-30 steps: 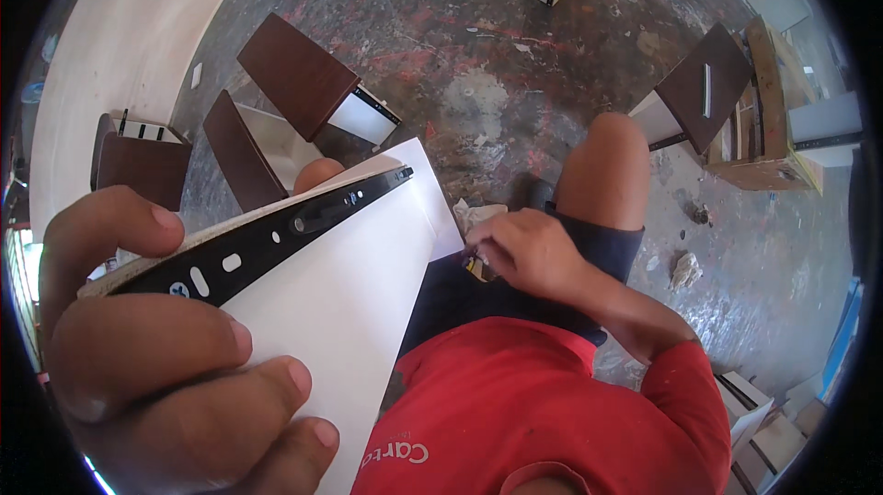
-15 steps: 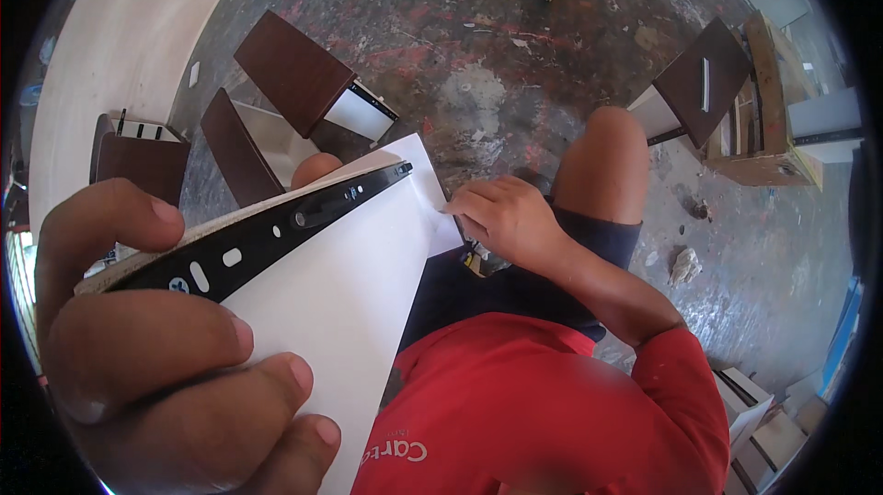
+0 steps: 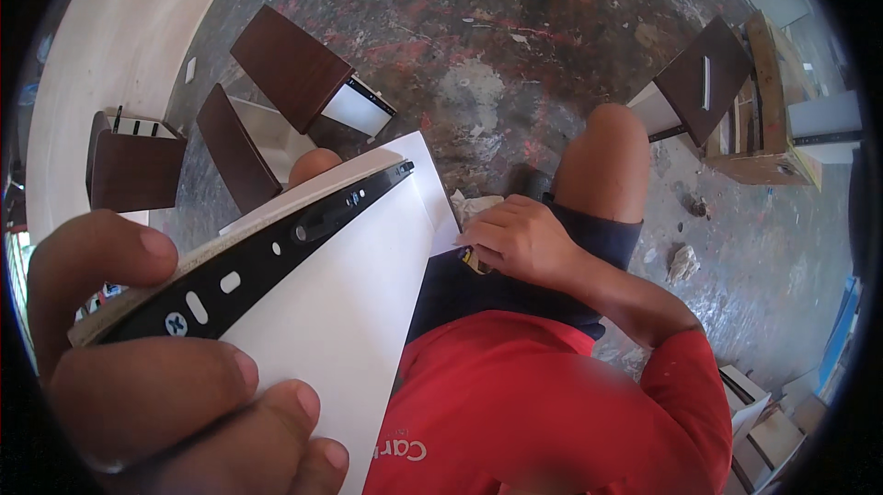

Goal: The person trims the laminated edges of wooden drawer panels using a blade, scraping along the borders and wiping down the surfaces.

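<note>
My left hand (image 3: pixel 175 403) is large and close at the left, its fingers wrapped round a white drawer (image 3: pixel 331 283) held tilted. A black metal drawer slide (image 3: pixel 317 228) with slots and a screw runs along the drawer's side. At the drawer's far end is a wider white panel (image 3: pixel 414 164). My right hand (image 3: pixel 520 242) is by that panel's right edge, fingers curled together with the tips at the edge; what is inside them is hidden. A whitish crumpled thing (image 3: pixel 475 207) shows just behind this hand. Beneath it is a small yellow and black thing (image 3: pixel 475 261).
Dark brown drawers (image 3: pixel 290 63) stand on the stained floor (image 3: pixel 497 44) ahead and to the left. A pale wooden board (image 3: pixel 120 44) lies far left. On the right are another brown-fronted drawer (image 3: pixel 704 81), a wooden crate (image 3: pixel 763 155) and a crumpled scrap (image 3: pixel 683 265).
My right hand has shifted slightly right and down along the panel's edge, and the whitish crumpled thing shows behind it. My left hand keeps its hold on the drawer, which has barely moved.
</note>
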`<state>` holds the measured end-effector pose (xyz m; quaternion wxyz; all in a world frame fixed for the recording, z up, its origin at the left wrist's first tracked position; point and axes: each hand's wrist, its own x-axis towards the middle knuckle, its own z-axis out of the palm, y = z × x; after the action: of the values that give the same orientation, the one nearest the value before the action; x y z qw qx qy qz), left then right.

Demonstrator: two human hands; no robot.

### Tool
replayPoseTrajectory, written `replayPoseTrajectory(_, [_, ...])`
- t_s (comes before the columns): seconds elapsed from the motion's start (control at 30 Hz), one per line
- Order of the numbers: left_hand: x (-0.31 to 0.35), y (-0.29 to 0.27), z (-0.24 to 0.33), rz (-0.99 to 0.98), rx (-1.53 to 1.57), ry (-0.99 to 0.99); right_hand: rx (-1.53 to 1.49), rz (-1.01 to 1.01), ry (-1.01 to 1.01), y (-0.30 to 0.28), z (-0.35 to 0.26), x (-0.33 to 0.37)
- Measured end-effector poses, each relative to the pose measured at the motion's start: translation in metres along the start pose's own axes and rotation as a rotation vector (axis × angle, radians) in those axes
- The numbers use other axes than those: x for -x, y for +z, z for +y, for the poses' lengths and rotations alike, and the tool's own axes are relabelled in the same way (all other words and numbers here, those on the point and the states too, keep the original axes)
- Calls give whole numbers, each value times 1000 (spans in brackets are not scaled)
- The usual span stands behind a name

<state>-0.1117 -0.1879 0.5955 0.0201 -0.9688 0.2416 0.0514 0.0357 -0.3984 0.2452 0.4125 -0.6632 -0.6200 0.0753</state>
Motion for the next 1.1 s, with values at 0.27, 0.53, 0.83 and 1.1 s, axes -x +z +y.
replayPoseTrajectory(0.27, [-10, -8, 4, -71, 43, -12, 26, -3, 6, 3, 25, -31])
replayPoseTrajectory(0.53, [-22, 45, 5, 588, -24, 86, 22, 85, 28, -8, 57, -93])
replayPoseTrajectory(0.83, [-29, 25, 17, 403, 57, -138, 56, 101, 67, -21, 56, -109])
replayPoseTrajectory(1.1, [-23, 20, 4, 370, 88, -96, 114, 107, 34, -10, 52, -96])
